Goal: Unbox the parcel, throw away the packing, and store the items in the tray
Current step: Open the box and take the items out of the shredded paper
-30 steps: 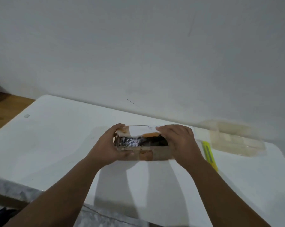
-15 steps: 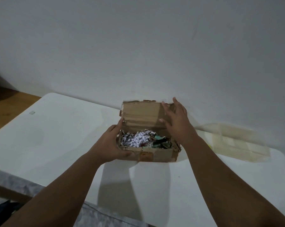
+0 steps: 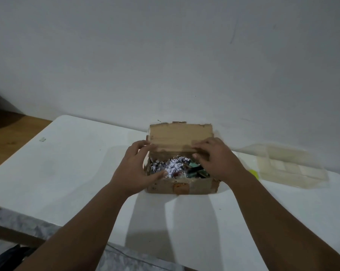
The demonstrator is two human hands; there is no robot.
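Note:
A brown cardboard parcel (image 3: 196, 186) stands open on the white table (image 3: 71, 173), its lid flap (image 3: 180, 136) upright at the back. Inside lie shredded white paper (image 3: 170, 167) on the left and dark and greenish items (image 3: 194, 170) on the right. My left hand (image 3: 134, 169) grips the box's left end, thumb over the front rim. My right hand (image 3: 214, 159) rests over the box's right side, fingers curled at the base of the flap. A clear plastic tray (image 3: 288, 167) with compartments sits to the right.
A yellow-green object (image 3: 253, 174) lies between the parcel and the tray, mostly hidden by my right forearm. The wall rises just behind the box. A wooden floor shows at the far left, and a small scrap (image 3: 42, 139) lies on the table's left part.
The lid flap went from shut to upright. My right hand then came down from the flap's upper part to its base; my left hand stayed on the box's left end.

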